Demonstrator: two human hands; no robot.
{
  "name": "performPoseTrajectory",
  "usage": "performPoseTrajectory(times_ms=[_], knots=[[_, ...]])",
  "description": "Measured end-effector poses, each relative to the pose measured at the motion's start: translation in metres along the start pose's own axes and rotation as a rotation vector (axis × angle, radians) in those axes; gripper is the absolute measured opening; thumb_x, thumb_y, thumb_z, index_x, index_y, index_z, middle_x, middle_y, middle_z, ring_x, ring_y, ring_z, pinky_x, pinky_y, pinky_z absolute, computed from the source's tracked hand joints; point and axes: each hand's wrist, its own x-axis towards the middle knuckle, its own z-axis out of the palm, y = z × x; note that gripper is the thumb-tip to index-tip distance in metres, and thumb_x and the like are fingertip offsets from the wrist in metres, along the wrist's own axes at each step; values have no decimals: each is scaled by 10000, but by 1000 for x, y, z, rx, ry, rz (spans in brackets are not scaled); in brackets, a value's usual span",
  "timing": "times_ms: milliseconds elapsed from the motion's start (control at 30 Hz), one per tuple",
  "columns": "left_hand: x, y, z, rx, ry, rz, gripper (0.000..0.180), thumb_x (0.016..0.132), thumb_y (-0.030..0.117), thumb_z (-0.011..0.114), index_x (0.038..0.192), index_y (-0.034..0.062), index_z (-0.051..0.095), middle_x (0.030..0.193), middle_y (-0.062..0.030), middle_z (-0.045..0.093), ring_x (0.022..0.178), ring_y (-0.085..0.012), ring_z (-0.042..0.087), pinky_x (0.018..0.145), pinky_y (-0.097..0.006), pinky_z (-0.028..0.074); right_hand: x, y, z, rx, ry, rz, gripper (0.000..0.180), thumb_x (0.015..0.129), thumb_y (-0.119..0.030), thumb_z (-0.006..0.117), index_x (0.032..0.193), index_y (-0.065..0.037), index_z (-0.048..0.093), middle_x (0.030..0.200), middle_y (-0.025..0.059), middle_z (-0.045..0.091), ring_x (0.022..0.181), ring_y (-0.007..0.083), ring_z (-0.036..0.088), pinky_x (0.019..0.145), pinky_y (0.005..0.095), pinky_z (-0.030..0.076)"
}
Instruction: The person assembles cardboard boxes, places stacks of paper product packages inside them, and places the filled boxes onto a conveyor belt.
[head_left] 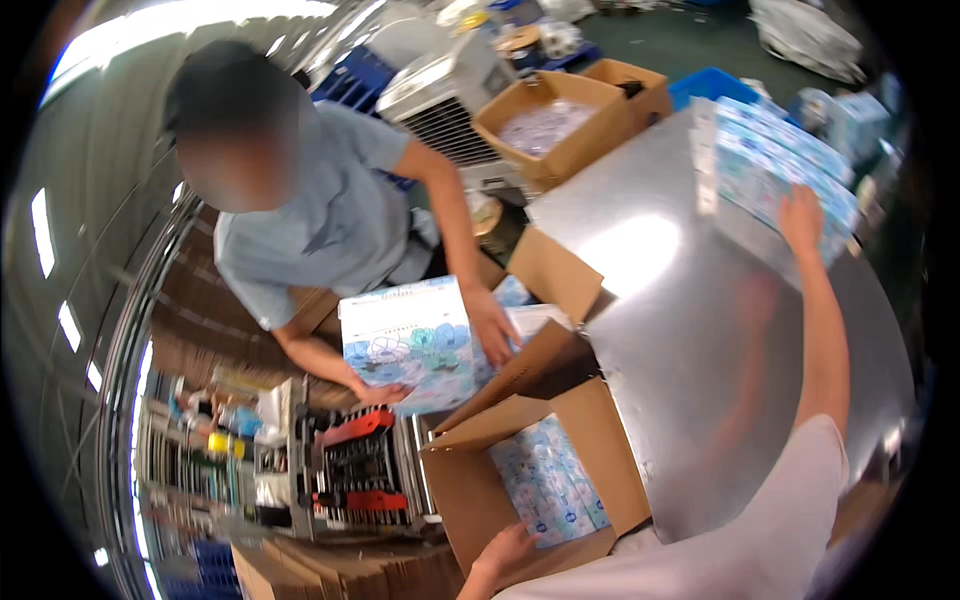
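My left hand [507,549] is at the near-left rim of an open cardboard box [465,490], its fingers bent over the edge. Blue floral packs [548,480] lie side by side inside that box. My right arm reaches far out over the metal table, and my right hand [801,222] grips the near side of a blue floral pack [760,185] in a group of similar packs. Its fingertips are partly hidden against the packaging. Opposite me, a co-worker [320,210] holds a white and blue floral carton [410,345] with both hands above a second open cardboard box [555,265].
The shiny metal table [660,330] spans the right side. Behind it stand a cardboard box of clear plastic items [545,125], a blue bin [712,86] and an air cooler [450,95]. A roller conveyor [365,460] with red parts and stacked flat cardboard [340,572] lie left.
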Motion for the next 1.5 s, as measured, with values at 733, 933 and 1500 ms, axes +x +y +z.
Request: performPoseTrajectory(times_ms=[733,933,1500], knots=[[108,113,-439,-922,1253,701,606,927,509,177,1402,134,165,1463,-61,149,1349,-194,129,1057,-423,153,-137,93,-93,331,47,15,226,894,-53,436,1068,30,554,1144,160,541,1162,307,443,972,368,323],[84,68,-287,-815,969,297,633,922,523,192,1416,145,78,1479,-46,47,1362,-205,34,1070,-450,91,-96,56,-65,437,113,-93,224,858,-76,509,1055,17,559,1111,163,548,1102,318,477,947,372,348],[-75,10,-147,-483,858,594,565,902,225,308,1375,-26,130,1456,-179,64,1353,-274,65,1073,-353,89,-331,-135,-121,827,-405,-350,282,793,-157,580,1015,16,567,1086,227,519,1031,371,485,899,411,383]])
